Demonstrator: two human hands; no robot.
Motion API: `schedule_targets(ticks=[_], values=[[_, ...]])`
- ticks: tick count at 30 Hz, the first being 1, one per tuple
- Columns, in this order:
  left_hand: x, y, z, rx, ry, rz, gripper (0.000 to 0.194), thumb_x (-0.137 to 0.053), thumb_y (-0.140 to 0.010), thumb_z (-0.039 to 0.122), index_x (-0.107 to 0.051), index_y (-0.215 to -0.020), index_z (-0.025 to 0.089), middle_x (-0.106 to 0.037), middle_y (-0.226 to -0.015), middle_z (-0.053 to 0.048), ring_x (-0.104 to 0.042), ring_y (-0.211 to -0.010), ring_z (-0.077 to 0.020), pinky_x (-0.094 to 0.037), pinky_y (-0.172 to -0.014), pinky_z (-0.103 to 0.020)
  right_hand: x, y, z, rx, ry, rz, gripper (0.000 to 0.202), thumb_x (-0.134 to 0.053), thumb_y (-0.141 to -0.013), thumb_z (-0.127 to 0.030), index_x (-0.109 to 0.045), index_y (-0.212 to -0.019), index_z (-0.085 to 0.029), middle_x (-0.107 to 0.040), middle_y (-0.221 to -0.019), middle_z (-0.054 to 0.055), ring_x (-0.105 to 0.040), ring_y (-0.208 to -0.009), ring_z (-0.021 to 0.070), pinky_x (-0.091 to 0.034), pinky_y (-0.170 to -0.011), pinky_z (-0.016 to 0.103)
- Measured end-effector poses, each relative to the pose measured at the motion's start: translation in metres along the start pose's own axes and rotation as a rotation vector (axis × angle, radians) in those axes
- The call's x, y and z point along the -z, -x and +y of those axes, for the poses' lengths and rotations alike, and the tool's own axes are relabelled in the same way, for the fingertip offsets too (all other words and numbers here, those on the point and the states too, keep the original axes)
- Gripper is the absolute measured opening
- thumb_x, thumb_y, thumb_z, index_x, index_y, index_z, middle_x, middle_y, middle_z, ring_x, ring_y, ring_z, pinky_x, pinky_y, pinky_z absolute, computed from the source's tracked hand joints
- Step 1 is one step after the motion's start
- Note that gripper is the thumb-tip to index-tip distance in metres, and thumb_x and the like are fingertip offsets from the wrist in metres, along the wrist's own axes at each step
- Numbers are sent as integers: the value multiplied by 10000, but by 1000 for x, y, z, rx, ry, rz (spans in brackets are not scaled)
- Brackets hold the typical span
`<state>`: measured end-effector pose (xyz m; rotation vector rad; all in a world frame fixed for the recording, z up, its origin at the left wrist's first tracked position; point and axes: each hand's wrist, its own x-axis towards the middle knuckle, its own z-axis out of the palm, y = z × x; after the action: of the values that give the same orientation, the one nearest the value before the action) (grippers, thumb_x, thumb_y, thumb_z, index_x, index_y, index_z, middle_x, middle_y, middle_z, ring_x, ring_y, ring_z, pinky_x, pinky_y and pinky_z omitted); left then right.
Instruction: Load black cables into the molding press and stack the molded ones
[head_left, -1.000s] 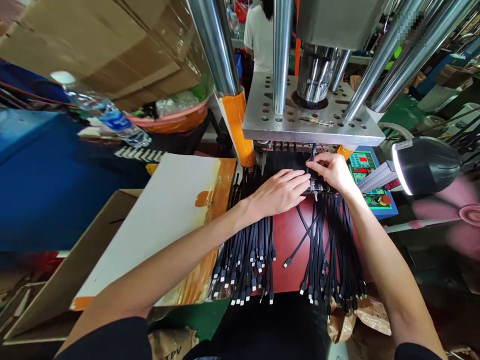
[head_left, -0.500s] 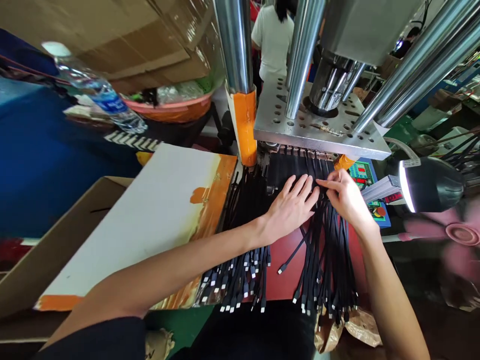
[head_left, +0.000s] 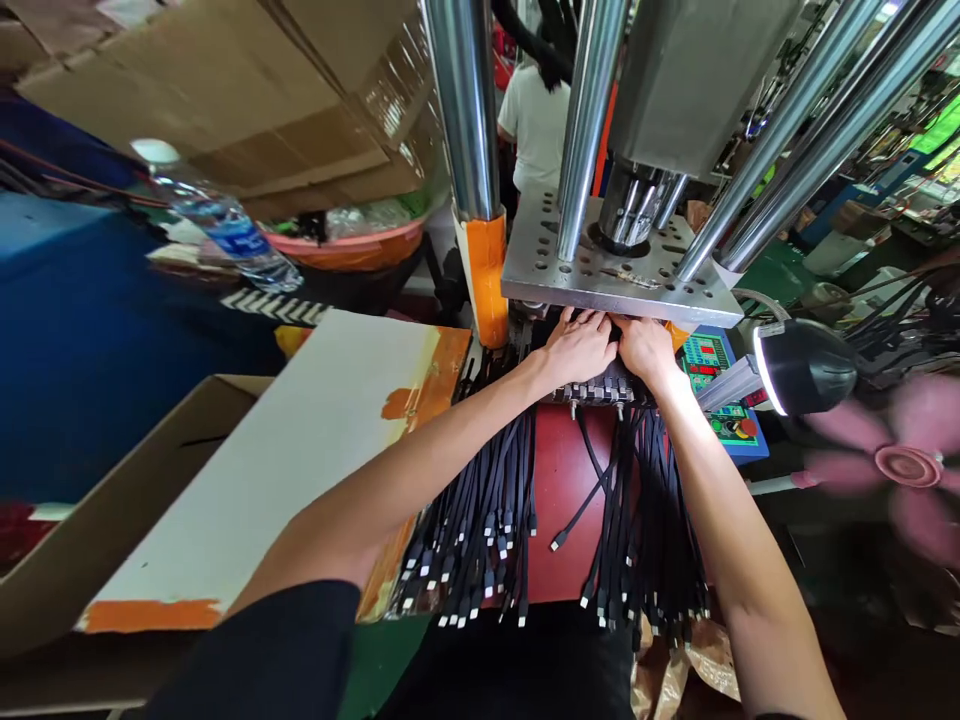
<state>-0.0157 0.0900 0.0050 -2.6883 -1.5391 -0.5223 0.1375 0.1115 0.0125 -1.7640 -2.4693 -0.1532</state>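
My left hand [head_left: 583, 346] lies on a dark fixture [head_left: 600, 388] beneath the press's metal plate [head_left: 622, 290], its fingers stretched out and slightly apart. Right beside it, my right hand [head_left: 646, 350] has curled fingers at the same fixture, close under the plate's front edge. What those fingers pinch, if anything, is hidden. Black cables [head_left: 487, 490] with pale metal plugs hang in a bundle to the left. Another bundle of black cables [head_left: 660, 510] hangs to the right, over a red surface [head_left: 555, 470].
Steel columns [head_left: 469, 110] rise around the plate. At the right are a control panel [head_left: 709, 365], a lit lamp [head_left: 802, 368] and a spinning pink fan [head_left: 907, 465]. A white board [head_left: 292, 440] lies left, with a bottle [head_left: 232, 230] behind. A person [head_left: 534, 125] stands beyond.
Both hands have moved forward, from over the cables to under the plate's edge. The fixture's front row of metal parts now shows below them. The whole view has shifted slightly.
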Motion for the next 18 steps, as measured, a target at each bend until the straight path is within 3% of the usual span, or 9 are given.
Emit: schedule_targets(ticks=[3,5,7,9,11,13,14,16,18], values=[[6,-17,-4,15,-12,26,409,-429,-1072,228,-706,-1256,-12,-722,-1314,-277,-686,-1250,-341,-480,-1145,-492,5,-13,1,-25,-29,-1,465,-412,-1041,-194,-691,-1408,-139,-698,-1374,238,-666,-1241,375,-531,-1019,466],[14,-11,-2,-18,-15,21,392,-421,-1071,192,-710,-1252,-1,-727,-1313,-256,-694,-1223,-309,-503,-1115,-448,9,-4,-1,-31,-54,2,471,-408,-1027,-162,-680,-1409,-113,-678,-1387,253,-654,-1258,374,-524,-1029,463],[22,21,4,-102,-2,40,354,-448,-1070,182,-714,-1264,51,-725,-1345,-198,-667,-1263,-271,-487,-1134,-405,10,30,-6,-30,-103,79,510,-403,-1011,-128,-613,-1474,-96,-640,-1412,258,-642,-1264,355,-520,-1029,443],[27,74,15,-174,24,99,337,-439,-1095,223,-753,-1146,114,-761,-1240,-148,-662,-1243,-257,-492,-1109,-389,6,87,-20,-67,-167,212,489,-393,-1036,-163,-562,-1489,-83,-638,-1350,243,-658,-1191,327,-534,-971,411],[26,133,27,-6,-15,85,410,-469,-1103,350,-748,-874,156,-765,-909,-120,-707,-992,-268,-543,-909,-380,-5,155,-42,-178,-202,229,372,-411,-1096,-315,-612,-1333,-112,-682,-1141,174,-688,-992,287,-535,-811,365],[22,180,37,240,-98,-67,426,-551,-1065,459,-740,-864,135,-750,-855,-155,-713,-901,-314,-531,-788,-400,-19,214,-66,-283,-132,71,359,-496,-1083,-461,-639,-1144,-136,-671,-991,130,-661,-796,261,-467,-639,344],[19,195,40,331,-96,-160,397,-575,-1052,438,-746,-892,118,-758,-887,-181,-721,-910,-337,-520,-759,-402,-26,236,-76,-321,-90,4,347,-516,-1076,-472,-636,-1076,-146,-660,-949,123,-649,-766,258,-434,-606,344],[12,208,42,431,-32,-303,303,-580,-1038,329,-756,-935,104,-772,-962,-209,-737,-945,-357,-504,-747,-396,-40,263,-87,-354,-56,-66,284,-521,-1075,-417,-626,-1000,-164,-651,-929,125,-646,-793,263,-408,-608,343],[9,206,38,470,64,-356,265,-553,-1021,227,-751,-875,130,-782,-942,-182,-749,-913,-333,-490,-741,-379,-49,269,-85,-348,-131,-69,226,-501,-1074,-330,-609,-938,-185,-650,-925,118,-644,-845,261,-414,-657,342]])
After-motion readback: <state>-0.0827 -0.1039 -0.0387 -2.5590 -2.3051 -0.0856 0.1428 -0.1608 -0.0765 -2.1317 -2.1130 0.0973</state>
